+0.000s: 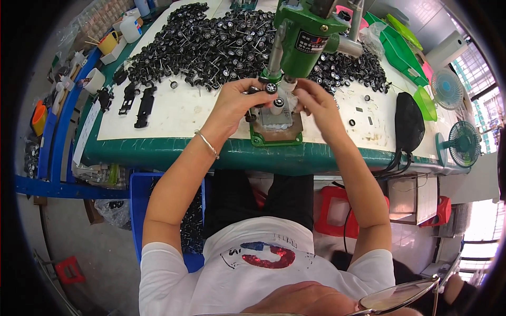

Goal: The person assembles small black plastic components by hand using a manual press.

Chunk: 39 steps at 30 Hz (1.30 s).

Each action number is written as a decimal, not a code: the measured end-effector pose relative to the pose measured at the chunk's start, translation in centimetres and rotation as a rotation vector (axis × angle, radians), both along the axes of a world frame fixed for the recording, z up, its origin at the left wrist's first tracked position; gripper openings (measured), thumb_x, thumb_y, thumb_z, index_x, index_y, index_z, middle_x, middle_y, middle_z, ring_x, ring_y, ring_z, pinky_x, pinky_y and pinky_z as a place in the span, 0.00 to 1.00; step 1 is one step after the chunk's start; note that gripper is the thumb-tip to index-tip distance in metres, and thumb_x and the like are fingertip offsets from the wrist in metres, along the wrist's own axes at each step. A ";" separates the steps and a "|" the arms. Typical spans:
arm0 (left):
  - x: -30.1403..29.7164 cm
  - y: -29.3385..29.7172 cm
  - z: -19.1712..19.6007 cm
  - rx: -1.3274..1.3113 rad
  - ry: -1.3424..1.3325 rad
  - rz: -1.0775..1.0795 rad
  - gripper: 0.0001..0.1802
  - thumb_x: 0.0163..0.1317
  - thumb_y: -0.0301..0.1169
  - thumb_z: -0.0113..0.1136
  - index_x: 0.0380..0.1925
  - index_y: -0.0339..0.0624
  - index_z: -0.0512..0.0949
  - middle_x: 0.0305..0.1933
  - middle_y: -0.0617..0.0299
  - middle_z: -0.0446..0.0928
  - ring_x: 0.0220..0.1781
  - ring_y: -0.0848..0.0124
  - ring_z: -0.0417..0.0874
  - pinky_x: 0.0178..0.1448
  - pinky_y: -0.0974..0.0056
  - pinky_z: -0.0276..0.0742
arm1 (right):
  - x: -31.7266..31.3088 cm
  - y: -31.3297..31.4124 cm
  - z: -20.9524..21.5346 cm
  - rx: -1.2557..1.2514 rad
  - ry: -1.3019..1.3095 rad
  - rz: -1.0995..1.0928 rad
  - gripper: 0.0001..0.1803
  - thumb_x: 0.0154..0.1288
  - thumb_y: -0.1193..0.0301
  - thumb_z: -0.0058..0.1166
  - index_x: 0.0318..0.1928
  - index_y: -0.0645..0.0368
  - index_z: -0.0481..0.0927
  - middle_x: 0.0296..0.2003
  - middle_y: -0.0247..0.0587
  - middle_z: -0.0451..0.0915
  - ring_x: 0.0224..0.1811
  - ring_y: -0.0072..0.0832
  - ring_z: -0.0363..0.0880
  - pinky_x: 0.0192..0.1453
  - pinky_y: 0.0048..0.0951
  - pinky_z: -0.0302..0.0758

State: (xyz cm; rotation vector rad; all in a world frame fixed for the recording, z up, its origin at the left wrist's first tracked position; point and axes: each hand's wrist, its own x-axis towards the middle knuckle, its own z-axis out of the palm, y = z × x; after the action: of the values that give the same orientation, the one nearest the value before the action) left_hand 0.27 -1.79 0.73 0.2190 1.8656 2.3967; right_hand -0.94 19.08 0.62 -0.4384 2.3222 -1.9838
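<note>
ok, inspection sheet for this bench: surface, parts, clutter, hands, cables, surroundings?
Surface: white worktop, green front edge, stained at right
Parts: wheel-and-axle pile behind green press
Clutter: black chassis pieces at left; black strapped item at right
Hands: left hand has its fingers on a black wheel; right hand at press, grip unclear
Cables: thin dark cord below table, right
Surroundings: blue bin, red stool, green fan

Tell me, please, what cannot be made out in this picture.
Head view: whatever the right hand may hold, hidden by its own fingers.
Head view: the top of the green press, cut off by the upper edge.
Head view: part of the blue bin, hidden by the left arm; the pieces inside are too small to identify.
</note>
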 end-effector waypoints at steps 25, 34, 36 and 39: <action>-0.9 1.3 2.0 -0.197 -0.078 -0.017 0.10 0.46 0.27 0.72 0.29 0.37 0.83 0.31 0.61 0.82 0.34 0.75 0.80 0.45 0.70 0.72 | -10.5 -1.6 19.7 -0.470 0.328 -0.151 0.12 0.69 0.59 0.51 0.34 0.54 0.75 0.14 0.20 0.61 0.10 0.12 0.51 0.13 0.17 0.46; -1.2 1.4 1.3 -0.268 -0.037 -0.024 0.12 0.46 0.28 0.72 0.33 0.39 0.84 0.30 0.65 0.82 0.34 0.78 0.78 0.44 0.70 0.69 | -5.1 -2.3 19.9 -0.540 0.652 -0.213 0.12 0.68 0.62 0.54 0.37 0.59 0.75 0.15 0.18 0.57 0.13 0.08 0.50 0.14 0.13 0.44; -1.1 1.2 1.4 -0.292 -0.039 -0.026 0.12 0.46 0.28 0.72 0.33 0.39 0.84 0.31 0.64 0.82 0.35 0.78 0.78 0.46 0.69 0.70 | -4.3 -2.7 19.8 -0.576 0.643 -0.201 0.13 0.68 0.62 0.52 0.36 0.60 0.74 0.16 0.18 0.57 0.13 0.08 0.50 0.14 0.13 0.44; -1.3 1.3 1.1 -0.296 -0.032 -0.024 0.12 0.46 0.27 0.71 0.33 0.39 0.84 0.31 0.64 0.83 0.35 0.77 0.79 0.48 0.69 0.70 | -2.7 -2.2 19.9 -0.583 0.700 -0.244 0.12 0.68 0.62 0.53 0.36 0.59 0.73 0.15 0.18 0.57 0.13 0.08 0.50 0.14 0.13 0.44</action>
State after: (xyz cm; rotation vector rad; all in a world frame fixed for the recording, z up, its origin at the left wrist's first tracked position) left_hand -1.00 -0.52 1.85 0.1753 2.1551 2.0597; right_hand -3.64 16.92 20.54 -1.0755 2.1122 -3.0268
